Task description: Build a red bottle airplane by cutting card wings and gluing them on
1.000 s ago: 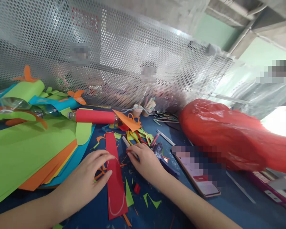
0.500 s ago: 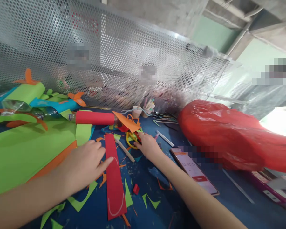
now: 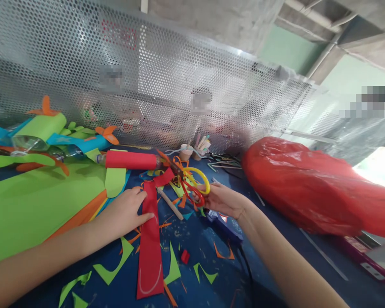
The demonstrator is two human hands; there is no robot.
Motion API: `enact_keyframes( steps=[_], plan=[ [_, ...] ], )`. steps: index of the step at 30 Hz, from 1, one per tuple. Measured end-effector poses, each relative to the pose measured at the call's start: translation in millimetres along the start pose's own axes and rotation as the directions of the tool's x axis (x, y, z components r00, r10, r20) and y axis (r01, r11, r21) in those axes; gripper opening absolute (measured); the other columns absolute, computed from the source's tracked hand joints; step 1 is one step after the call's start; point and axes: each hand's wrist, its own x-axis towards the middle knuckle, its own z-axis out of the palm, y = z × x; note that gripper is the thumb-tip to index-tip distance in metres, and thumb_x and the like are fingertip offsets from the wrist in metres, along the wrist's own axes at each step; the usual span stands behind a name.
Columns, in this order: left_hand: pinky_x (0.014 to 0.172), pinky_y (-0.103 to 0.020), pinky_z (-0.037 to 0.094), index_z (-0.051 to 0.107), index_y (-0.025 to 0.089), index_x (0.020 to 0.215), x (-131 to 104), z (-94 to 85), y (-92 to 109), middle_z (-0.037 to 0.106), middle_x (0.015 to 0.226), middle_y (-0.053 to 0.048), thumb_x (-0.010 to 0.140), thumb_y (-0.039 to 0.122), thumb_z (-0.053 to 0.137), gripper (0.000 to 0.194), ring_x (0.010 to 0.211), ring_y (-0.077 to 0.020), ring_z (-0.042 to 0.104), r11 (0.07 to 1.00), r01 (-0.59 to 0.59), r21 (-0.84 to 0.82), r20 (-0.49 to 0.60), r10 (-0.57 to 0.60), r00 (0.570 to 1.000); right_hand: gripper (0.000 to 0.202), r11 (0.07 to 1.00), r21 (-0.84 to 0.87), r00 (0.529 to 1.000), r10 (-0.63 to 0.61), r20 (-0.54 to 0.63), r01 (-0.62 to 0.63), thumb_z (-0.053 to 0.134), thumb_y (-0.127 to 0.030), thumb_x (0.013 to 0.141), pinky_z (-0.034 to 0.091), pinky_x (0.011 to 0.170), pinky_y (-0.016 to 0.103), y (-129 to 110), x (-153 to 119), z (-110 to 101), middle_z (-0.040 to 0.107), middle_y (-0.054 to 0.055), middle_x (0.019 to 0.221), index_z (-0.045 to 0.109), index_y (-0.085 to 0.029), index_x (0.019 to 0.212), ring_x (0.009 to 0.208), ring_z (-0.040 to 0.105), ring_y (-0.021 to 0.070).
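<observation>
My left hand (image 3: 131,211) is closed on the left edge of a long red foam-like strip (image 3: 151,252), thumb lying on top. Pale curved outlines mark the strip's ends. In my right hand (image 3: 226,200) is a pair of scissors (image 3: 197,182), held up by its yellow and red handles, blades pointing up and left. A short red piece (image 3: 164,177) lies by the strip's upper end. Between the hands rests a pale stick (image 3: 170,204). Below my right hand is a blue glue gun (image 3: 226,226) with a black cord, partly covered by the hand.
Green and orange scraps (image 3: 115,263) litter the blue table. A red-wrapped bottle (image 3: 131,160) lies behind the strip, with bottle models and green sheets (image 3: 67,196) at left. Cups of pens (image 3: 201,147) stand by the perforated metal screen (image 3: 167,77). A large red bag (image 3: 301,188) fills the right.
My right hand has taken the scissors from the scrap pile, lifting them and moving right. My left fingers have closed on the red strip, whose lower end has shifted left.
</observation>
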Motion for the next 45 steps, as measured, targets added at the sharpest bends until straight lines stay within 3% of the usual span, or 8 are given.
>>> enact_keyframes(
  steps=[7,12,18,24,28,32,37,45],
  plan=[
    [0.085,-0.041,0.047,0.062,0.019,0.093,3.2,-5.4,1.7,0.062,0.101,-0.01,0.08,0.037,0.057,0.023,0.099,-0.0275,0.058,0.987,0.011,-0.158,0.082,0.002,0.997,0.015,0.946,0.322,0.996,-0.061,0.064,0.038,0.068,-0.02,0.061,0.051,0.071,0.024,3.0,-1.9,19.0,0.067,0.005,0.078,0.063,-0.014,0.074,0.072,0.063,0.0124],
    [0.079,-0.037,0.047,0.059,0.017,0.107,4.0,-9.3,9.1,0.062,0.095,-0.009,0.08,0.027,0.056,0.029,0.087,-0.024,0.059,0.978,0.045,-0.203,0.135,-0.017,0.991,0.024,0.89,0.401,0.972,-0.234,-0.004,0.216,0.073,-0.013,0.058,0.047,0.085,0.031,9.1,3.5,25.0,0.069,0.003,0.089,0.059,-0.018,0.077,0.084,0.064,0.0158],
    [0.085,-0.039,0.046,0.06,0.014,0.112,3.0,-6.7,9.9,0.057,0.106,-0.013,0.085,0.034,0.047,0.036,0.093,-0.0249,0.058,0.98,0.037,-0.197,0.087,-0.02,0.996,0.028,0.863,0.367,0.938,-0.331,-0.106,0.346,0.069,-0.042,0.075,0.042,0.053,0.021,17.0,13.2,26.3,0.054,-0.007,0.058,0.051,-0.02,0.078,0.052,0.05,0.0085],
    [0.096,-0.049,0.038,0.051,0.014,0.129,0.6,-1.9,8.8,0.054,0.12,-0.018,0.065,0.069,0.057,0.085,0.113,-0.0375,0.047,0.996,0.078,-0.051,0.023,-0.077,0.997,0.054,0.892,0.4,0.977,-0.194,-0.086,0.213,0.056,-0.073,0.067,0.028,0.035,0.017,17.1,15.5,33.1,0.04,-0.01,0.047,0.039,-0.022,0.068,0.037,0.028,0.0055],
    [0.1,-0.047,0.035,0.043,0.013,0.136,-2.4,-4.9,14.7,0.049,0.13,-0.02,0.063,0.055,0.066,0.088,0.121,-0.0382,0.041,0.993,0.104,-0.059,0.138,-0.095,0.986,0.064,0.92,0.387,0.997,-0.077,0.006,0.069,0.049,-0.084,0.058,0.028,0.031,0.018,17.2,11.1,43.6,0.043,-0.009,0.046,0.037,-0.023,0.069,0.035,0.028,0.0068],
    [0.1,-0.046,0.035,0.034,0.018,0.142,-3.1,-10.6,18.9,0.05,0.129,-0.017,0.066,0.039,0.066,0.085,0.124,-0.0348,0.04,0.965,0.129,-0.227,0.203,-0.082,0.976,0.056,0.958,0.278,0.993,-0.093,0.077,0.068,0.045,-0.078,0.071,0.036,0.038,0.021,21.0,3.5,47.9,0.049,-0.006,0.052,0.042,-0.022,0.069,0.039,0.038,0.0079],
    [0.084,-0.039,0.047,0.037,0.032,0.138,0.8,-13.8,16.0,0.047,0.121,-0.009,0.066,0.028,0.065,0.077,0.093,-0.0236,0.059,0.842,0.213,-0.496,0.226,-0.112,0.968,0.044,0.998,0.016,0.991,-0.066,0.12,0.064,0.054,-0.063,0.078,0.043,0.053,0.025,17.1,-11.5,54.9,0.055,-0.002,0.064,0.05,-0.02,0.071,0.052,0.055,0.0114],
    [0.088,-0.036,0.047,0.043,0.031,0.128,0.8,-23.3,31.7,0.048,0.115,-0.004,0.067,0.023,0.071,0.068,0.095,-0.0191,0.058,0.393,0.262,-0.882,0.213,-0.163,0.963,0.039,0.975,0.15,0.986,-0.164,-0.03,0.166,0.076,-0.043,0.066,0.042,0.061,0.025,31.0,-11.6,82.8,0.05,-0.005,0.07,0.046,-0.021,0.08,0.067,0.05,0.0122]
  ],
)
